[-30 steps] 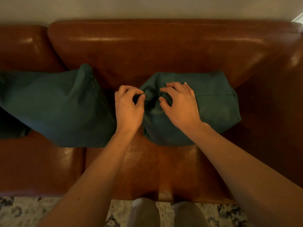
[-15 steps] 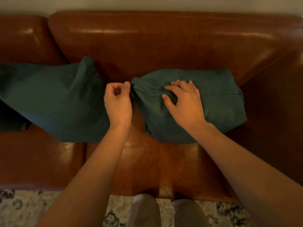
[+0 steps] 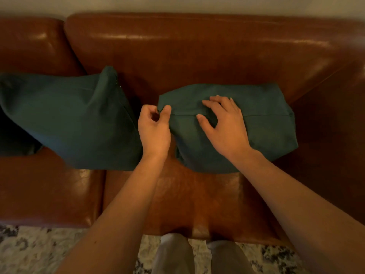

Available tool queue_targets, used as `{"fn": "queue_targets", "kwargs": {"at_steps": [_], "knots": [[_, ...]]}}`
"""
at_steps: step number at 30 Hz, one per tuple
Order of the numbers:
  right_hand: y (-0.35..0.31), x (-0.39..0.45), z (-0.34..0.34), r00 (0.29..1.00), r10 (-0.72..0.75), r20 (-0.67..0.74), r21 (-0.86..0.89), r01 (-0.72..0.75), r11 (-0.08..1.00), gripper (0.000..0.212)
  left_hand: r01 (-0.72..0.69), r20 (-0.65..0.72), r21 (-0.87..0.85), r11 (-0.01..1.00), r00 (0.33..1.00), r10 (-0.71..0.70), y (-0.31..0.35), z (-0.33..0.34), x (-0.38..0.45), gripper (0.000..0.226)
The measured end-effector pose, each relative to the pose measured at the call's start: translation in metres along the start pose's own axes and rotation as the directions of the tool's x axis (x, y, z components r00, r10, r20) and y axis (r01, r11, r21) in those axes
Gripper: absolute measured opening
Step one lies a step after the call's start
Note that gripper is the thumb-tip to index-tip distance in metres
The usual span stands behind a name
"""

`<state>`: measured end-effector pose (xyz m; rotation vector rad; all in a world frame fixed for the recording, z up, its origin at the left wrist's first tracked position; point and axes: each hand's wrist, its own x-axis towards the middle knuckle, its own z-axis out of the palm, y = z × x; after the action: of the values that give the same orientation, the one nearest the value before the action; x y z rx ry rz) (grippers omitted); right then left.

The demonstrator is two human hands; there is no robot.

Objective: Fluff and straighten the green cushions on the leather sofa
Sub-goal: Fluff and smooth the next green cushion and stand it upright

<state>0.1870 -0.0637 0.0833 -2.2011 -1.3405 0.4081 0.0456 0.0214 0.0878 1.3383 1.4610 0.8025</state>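
Two dark green cushions lie on the brown leather sofa. The right cushion rests on the seat against the backrest, its seam running sideways. My left hand pinches that cushion's left corner between thumb and curled fingers. My right hand rests on top of the same cushion near the seam, with fingers spread and slightly bent into the fabric. The left cushion leans against the backrest with one corner sticking up, untouched.
The sofa's backrest rises behind the cushions and a padded arm closes the right side. A patterned rug lies below the seat's front edge. My legs stand against the sofa front.
The bunched left end of the right cushion has been pulled out flat. My left hand moved to its left corner, and my right hand slid rightward along the top.
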Motion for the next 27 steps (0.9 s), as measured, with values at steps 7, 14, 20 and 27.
{"fn": "queue_targets", "kwargs": {"at_steps": [7, 14, 20, 27], "knots": [[-0.006, -0.010, -0.018, 0.999, -0.040, -0.026, 0.061, 0.041, 0.997, 0.041, -0.114, -0.081, 0.210, 0.971, 0.988, 0.134, 0.009, 0.005, -0.008, 0.036], [0.031, -0.039, -0.067, 0.918, 0.148, -0.367, 0.156, -0.097, 0.983, 0.027, -0.709, 0.375, 0.460, 0.535, 0.701, 0.606, 0.048, 0.048, -0.038, 0.021], [0.111, -0.069, -0.096, 0.800, 0.502, -0.329, 0.308, -0.411, 0.858, 0.016, -0.904, 0.775, 0.242, 0.352, 0.398, 0.491, 0.069, 0.128, -0.061, 0.027], [0.148, -0.060, -0.093, 0.871, 0.463, -0.163, 0.366, -0.382, 0.849, 0.012, -0.914, 0.818, 0.328, 0.238, 0.400, 0.413, 0.060, 0.154, -0.063, 0.029]]}}
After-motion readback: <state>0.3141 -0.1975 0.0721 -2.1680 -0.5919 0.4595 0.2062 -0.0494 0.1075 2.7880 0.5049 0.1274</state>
